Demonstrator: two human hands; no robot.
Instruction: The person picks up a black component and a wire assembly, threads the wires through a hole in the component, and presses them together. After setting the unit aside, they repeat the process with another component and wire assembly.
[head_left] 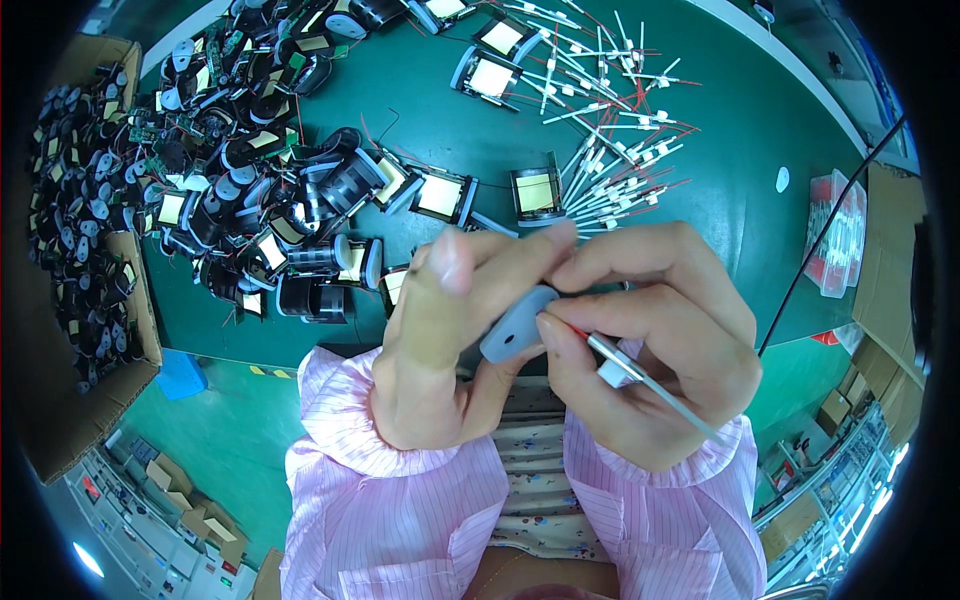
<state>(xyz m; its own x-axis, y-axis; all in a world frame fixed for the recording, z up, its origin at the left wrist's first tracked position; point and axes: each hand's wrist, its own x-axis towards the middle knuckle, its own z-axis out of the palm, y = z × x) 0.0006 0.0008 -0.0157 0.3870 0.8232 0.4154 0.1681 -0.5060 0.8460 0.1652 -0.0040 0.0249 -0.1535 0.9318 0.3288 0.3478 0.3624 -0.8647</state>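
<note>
My left hand (428, 345) is closed around a small part whose light-grey oval end cap (512, 328), with a dark hole in it, faces right; the rest of the part is hidden by my fingers. In a pinch between thumb and fingers, my right hand (672, 345) has a thin white rod (668, 396) with a white block and a red wire at its upper end. That wire end sits close beside the grey cap; whether it touches is hidden by my fingertips. Just beyond my hands, a black part with a yellow pad (537, 193) rests on the green table (735, 215).
Similar black parts (330, 185) are heaped at the left, and a cardboard box (146, 310) beside them holds many more. White rods with red wires (615, 165) fan out beyond my hands. A clear plastic container (836, 235) stands at the right, near a loose white oval piece (782, 179).
</note>
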